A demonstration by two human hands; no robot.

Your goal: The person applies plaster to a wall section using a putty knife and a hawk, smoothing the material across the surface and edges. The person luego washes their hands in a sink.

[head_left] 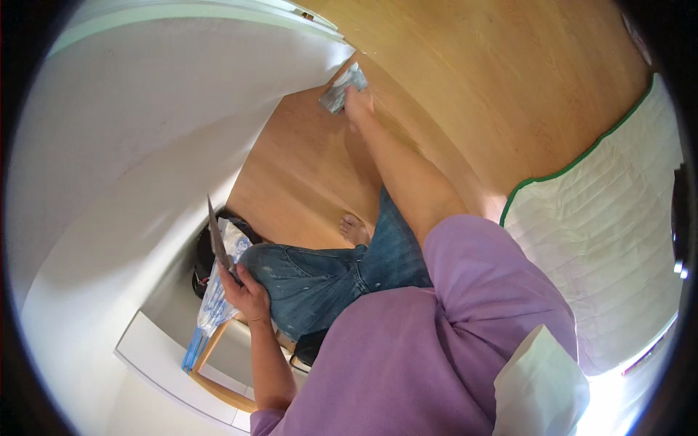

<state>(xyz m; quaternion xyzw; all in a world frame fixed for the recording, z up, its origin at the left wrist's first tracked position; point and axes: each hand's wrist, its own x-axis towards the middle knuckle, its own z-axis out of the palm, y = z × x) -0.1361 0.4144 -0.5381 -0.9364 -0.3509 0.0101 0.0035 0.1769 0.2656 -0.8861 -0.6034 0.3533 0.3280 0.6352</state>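
Note:
My right hand [358, 107] is closed on a flat metal scraper [336, 96], whose blade has white smears, at the upper middle, by the lower corner where the white wall [123, 145] meets the wooden floor. My left hand [243, 287] grips another thin metal blade tool [217, 236], held edge-on beside my jeans-covered knee, tip pointing up. The grip end of that tool is mostly hidden by my fingers.
Wooden floor [494, 80] spreads around my bare foot [354, 229]. A quilted cream mat with green edging [603, 240] lies at the right. Behind my left hand are a blue-and-white patterned bag [218, 309], dark items and a low wooden-framed piece [229, 392].

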